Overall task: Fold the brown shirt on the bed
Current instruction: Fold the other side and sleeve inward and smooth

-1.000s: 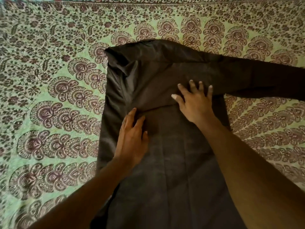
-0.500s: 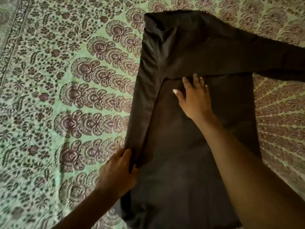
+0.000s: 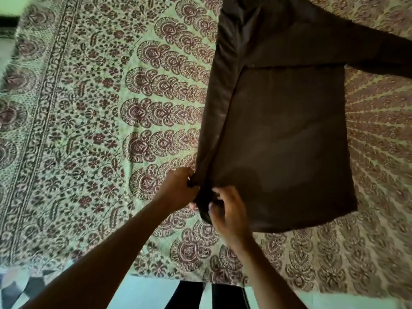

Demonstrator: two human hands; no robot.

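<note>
2 hands, the left hand [image 3: 178,190] and right hand [image 3: 227,210], each had a grip clamped on the brown shirt [image 3: 278,141] at its lower-left corner, which wanted even tension to keep the folded edge straight on the bed [image 3: 89,108].

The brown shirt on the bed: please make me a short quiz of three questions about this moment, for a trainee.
1. True or false: the brown shirt lies on a plain white sheet.
2. Which part of the shirt do both hands grip?
A. the collar
B. the near left corner at the hem
C. the end of the sleeve on the right
3. Fill in: the unfolded sleeve stretches out to the ___ of the picture.

Key
1. False: the bedspread is green with a dark red printed pattern.
2. B: the left hand and the right hand pinch the cloth there.
3. right
</note>
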